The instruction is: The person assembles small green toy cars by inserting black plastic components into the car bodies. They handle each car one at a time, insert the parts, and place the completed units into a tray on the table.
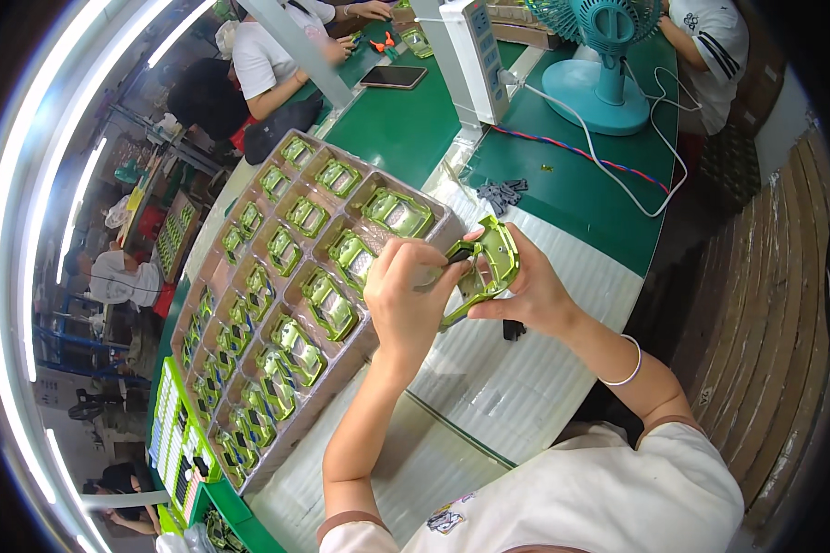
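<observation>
A green toy car body shell [496,251] is gripped in my right hand [539,286], its hollow inner side showing. My left hand [404,297] is closed in a pinch on a small dark part [459,253], which it holds at the edge of the shell. Close by on the left stands a divided tray [447,226] with several similar green car shells [398,212] in its compartments. Beyond my hands lies a small heap of dark grey parts [503,194]. Another black piece [514,329] shows just below my right hand.
A teal fan [609,101] and a white power strip on a post [475,60] stand at the far side, with a white cable [655,207] looping across the green table [581,207]. A phone [394,76] lies farther off. Co-workers [272,55] sit around the table.
</observation>
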A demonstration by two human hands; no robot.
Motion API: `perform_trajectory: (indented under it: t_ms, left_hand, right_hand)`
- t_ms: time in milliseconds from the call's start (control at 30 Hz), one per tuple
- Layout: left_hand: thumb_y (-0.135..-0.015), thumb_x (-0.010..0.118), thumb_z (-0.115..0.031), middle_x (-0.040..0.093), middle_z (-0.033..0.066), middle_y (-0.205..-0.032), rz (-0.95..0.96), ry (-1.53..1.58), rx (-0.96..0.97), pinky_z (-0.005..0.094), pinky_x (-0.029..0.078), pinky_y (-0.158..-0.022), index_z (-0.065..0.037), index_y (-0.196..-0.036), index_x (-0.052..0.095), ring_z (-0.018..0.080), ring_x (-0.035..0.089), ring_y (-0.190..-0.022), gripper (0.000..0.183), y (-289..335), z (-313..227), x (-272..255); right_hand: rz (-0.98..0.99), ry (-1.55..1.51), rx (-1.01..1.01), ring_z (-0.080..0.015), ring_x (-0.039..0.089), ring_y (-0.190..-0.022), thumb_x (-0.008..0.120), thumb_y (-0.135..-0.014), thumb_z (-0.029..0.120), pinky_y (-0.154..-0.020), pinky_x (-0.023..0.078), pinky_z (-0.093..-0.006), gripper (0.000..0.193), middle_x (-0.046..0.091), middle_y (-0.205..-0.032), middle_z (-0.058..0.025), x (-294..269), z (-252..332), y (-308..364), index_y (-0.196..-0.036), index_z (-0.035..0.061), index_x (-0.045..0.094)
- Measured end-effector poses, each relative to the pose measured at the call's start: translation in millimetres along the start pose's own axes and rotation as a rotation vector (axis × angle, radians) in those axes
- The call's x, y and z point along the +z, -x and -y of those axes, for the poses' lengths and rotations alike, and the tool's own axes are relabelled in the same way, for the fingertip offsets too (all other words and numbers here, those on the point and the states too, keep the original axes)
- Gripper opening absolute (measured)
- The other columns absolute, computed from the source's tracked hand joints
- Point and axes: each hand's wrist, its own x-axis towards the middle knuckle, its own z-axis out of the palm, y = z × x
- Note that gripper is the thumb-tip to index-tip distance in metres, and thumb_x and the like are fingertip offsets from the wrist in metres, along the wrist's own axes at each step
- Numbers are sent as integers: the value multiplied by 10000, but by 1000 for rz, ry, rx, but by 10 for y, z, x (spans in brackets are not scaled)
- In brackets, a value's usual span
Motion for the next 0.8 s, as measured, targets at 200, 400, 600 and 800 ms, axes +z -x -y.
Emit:
perform_trajectory:
  t_ms: [200, 400, 600, 800]
  left_hand:
    - [-560, 783, -56, 580, 65, -740, 1, -17, 11, 339, 438, -608, -49, -681, 563, 236, 571, -690, 252, -12, 9, -8]
    - [-595, 771, -31, 590, 60, -743, 50, 75, -138, 300, 446, -662, -21, -632, 557, 186, 571, -720, 217, -2, -13, -4]
    - [-614, 769, -31, 592, 55, -711, 54, 186, -213, 286, 450, -614, -19, -624, 553, 168, 571, -678, 217, 19, 29, 18]
    - [-633, 757, -19, 564, 13, -738, 112, 346, -404, 240, 414, -685, -25, -571, 531, 94, 512, -714, 235, 18, 37, 32]
  right_hand:
    - [32, 17, 69, -113, 464, -1070, 796, -602, -12, -912, 445, -275, 754, 420, -1201, -24, -13, 14, -3, -1216, 44, 360]
    - [-3, 45, 45, -136, 520, -1033, 805, -614, 47, -902, 456, -308, 678, 474, -1152, -48, -2, 50, 13, -1157, 55, 400]
    - [-12, 62, 46, -147, 555, -997, 806, -622, 71, -864, 487, -308, 631, 505, -1083, -52, 17, 36, -3, -1114, 45, 411]
    - [-16, 73, 45, -152, 561, -995, 813, -614, 81, -866, 490, -313, 612, 516, -1080, -53, -11, -7, -2, -1080, 47, 418]
